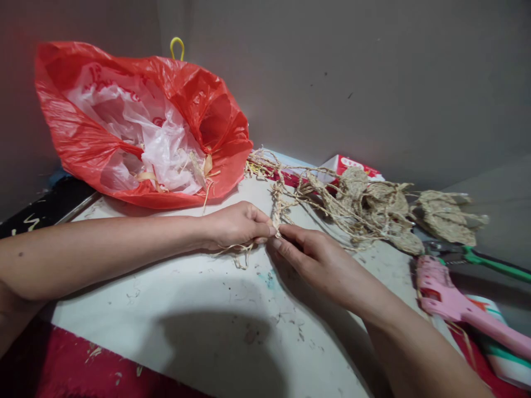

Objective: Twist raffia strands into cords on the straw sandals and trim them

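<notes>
My left hand and my right hand meet at the middle of a white board, fingertips pinched together on a braided straw cord. The cord runs away from my hands toward a tangle of loose straw strands. Loose strand ends trail under my left hand. Both hands are closed on the braid.
A red plastic bag holding white plastic and straw lies at the back left against a grey wall. Several woven straw pieces lie at the right. A pink glue gun, green-handled scissors and a red-white box sit beyond them.
</notes>
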### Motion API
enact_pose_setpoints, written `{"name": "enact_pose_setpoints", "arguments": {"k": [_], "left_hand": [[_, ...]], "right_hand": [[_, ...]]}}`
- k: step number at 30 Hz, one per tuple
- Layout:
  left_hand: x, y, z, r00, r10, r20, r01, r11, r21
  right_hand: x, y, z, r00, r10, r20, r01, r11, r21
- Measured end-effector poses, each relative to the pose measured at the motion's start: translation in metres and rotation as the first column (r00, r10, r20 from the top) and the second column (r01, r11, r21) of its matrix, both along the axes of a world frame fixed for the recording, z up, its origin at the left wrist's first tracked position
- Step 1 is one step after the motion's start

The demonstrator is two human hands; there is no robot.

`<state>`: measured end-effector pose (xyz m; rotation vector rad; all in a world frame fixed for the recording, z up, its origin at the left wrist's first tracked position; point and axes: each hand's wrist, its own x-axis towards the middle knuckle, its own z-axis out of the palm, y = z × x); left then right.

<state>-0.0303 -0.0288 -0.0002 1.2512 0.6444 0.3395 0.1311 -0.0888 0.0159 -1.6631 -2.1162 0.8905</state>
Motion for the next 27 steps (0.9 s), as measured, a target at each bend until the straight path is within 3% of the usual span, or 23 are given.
{"name": "enact_pose_setpoints", "arguments": {"k": [6,18,23,27], "left_hand": [[0.0,0.001,0.003,0.999,-0.027,-0.046,0.029,0.999,0.04],[0.0,-0.003,0.002,0.975,0.002,-0.223,0.083,0.925,0.372],[-0.001,-0.004,0.003,0.975,0.024,-0.221,0.098,0.844,0.527],[-0.001,-0.001,0.001,0.982,0.055,-0.181,0.081,0.744,0.664]], "right_hand": [[0.006,0.003,0.003,0.999,0.042,0.034,-0.042,0.999,-0.025],[0.008,0.003,-0.005,0.964,0.04,0.262,-0.035,0.999,-0.026],[0.009,0.007,-0.006,0.998,0.008,-0.062,-0.019,0.985,-0.17],[0.008,0.007,-0.012,0.89,-0.201,-0.41,0.021,0.914,-0.404]]}}
